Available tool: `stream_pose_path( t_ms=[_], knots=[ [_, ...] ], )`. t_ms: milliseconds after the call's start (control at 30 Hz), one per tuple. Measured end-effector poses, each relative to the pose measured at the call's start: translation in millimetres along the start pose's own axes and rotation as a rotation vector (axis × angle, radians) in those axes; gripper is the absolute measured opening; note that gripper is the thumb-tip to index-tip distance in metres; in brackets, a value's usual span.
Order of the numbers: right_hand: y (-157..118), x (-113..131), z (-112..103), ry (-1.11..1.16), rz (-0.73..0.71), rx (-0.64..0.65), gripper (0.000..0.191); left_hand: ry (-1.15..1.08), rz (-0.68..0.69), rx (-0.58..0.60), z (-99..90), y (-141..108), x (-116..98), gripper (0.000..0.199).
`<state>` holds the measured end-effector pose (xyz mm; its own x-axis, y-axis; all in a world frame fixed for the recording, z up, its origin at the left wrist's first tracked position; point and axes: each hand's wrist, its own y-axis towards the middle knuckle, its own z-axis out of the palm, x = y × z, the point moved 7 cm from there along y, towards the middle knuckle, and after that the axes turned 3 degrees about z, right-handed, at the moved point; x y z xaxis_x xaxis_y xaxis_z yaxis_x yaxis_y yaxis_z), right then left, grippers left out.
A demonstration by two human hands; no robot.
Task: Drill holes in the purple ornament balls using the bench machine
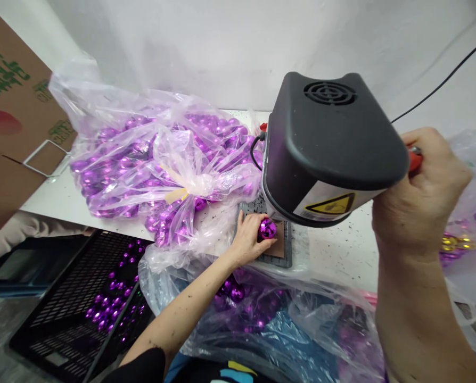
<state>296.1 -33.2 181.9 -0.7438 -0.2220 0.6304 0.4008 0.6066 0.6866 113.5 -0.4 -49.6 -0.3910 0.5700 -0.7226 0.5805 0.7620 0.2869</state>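
A shiny purple ball (pixel 267 229) is pinched between the thumb and fingers of my left hand (pixel 251 238), over a small brown pad on a grey base plate (pixel 286 250). Above and to the right of it looms a black machine head (pixel 334 138) with a round vent and a yellow warning label. My right hand (pixel 425 191) is wrapped round a red handle (pixel 415 159) on the machine's right side; its fingers are partly hidden behind the black housing.
A clear bag of purple balls (pixel 122 165) covers the table's left part. Another plastic bag (pixel 302 314) with purple balls lies in front. A black crate (pixel 50 298) stands lower left, a cardboard box (pixel 18 133) at far left. Dark flakes are scattered on the white table (pixel 353 250).
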Motion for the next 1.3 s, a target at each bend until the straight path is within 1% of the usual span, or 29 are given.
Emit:
stream_pose_path(
  t_ms=[67, 133, 200, 300, 400, 467, 533, 633, 767, 867, 967, 1100, 1200, 1300],
  knots=[
    [-2.4, -0.2, -1.0, -0.005, -0.003, 0.015, 0.051, -0.002, -0.003, 0.015, 0.3, 0.2, 0.4, 0.048],
    [-11.3, 0.0, -5.0, -0.033, -0.025, 0.006, 0.044, -0.010, -0.019, 0.025, 0.8, 0.4, 0.4, 0.047],
    [-27.9, 1.4, -12.5, -0.061, -0.083, -0.039, 0.032, -0.025, -0.032, 0.032, 1.1, 0.4, -0.5, 0.046],
    [-62.4, 5.1, -24.2, -0.103, -0.210, -0.112, 0.017, -0.047, -0.036, 0.034, 0.5, 0.3, -2.6, 0.044],
    [-92.1, 6.1, -26.8, -0.110, -0.280, -0.093, 0.014, -0.048, -0.045, 0.034, 0.0, -0.1, -3.0, 0.043],
    [-103.0, 3.8, -24.4, -0.067, -0.258, -0.050, 0.015, -0.042, -0.048, 0.037, 0.2, -0.4, -2.8, 0.042],
    [-108.6, 2.1, -22.0, -0.031, -0.231, -0.034, 0.014, -0.038, -0.045, 0.032, 0.5, -0.7, -2.6, 0.042],
    [-113.6, 1.6, -17.9, -0.032, -0.232, -0.016, 0.004, -0.038, -0.033, 0.022, 1.4, -1.3, -1.9, 0.042],
    [-122.7, -7.8, -12.9, -0.070, -0.192, 0.030, 0.006, -0.050, -0.006, 0.007, 2.1, -2.1, -1.2, 0.042],
    [-132.1, -17.4, -12.1, -0.099, -0.176, 0.009, 0.005, -0.065, -0.008, 0.003, 2.1, -2.5, -0.3, 0.041],
    [-140.3, -24.4, -11.0, -0.095, -0.200, -0.023, 0.005, -0.074, -0.027, 0.005, 1.9, -2.7, 0.3, 0.040],
    [-147.7, -31.9, -7.4, -0.071, -0.238, -0.051, 0.010, -0.077, -0.040, 0.020, 2.2, -2.3, 0.1, 0.041],
    [-151.8, -39.4, 2.3, -0.065, -0.245, -0.049, 0.012, -0.073, -0.046, 0.026, 2.5, -1.8, 0.4, 0.043],
    [-156.0, -48.3, 16.9, -0.078, -0.239, -0.014, 0.013, -0.066, -0.038, 0.019, 1.5, -1.5, -0.1, 0.048]
  ],
)
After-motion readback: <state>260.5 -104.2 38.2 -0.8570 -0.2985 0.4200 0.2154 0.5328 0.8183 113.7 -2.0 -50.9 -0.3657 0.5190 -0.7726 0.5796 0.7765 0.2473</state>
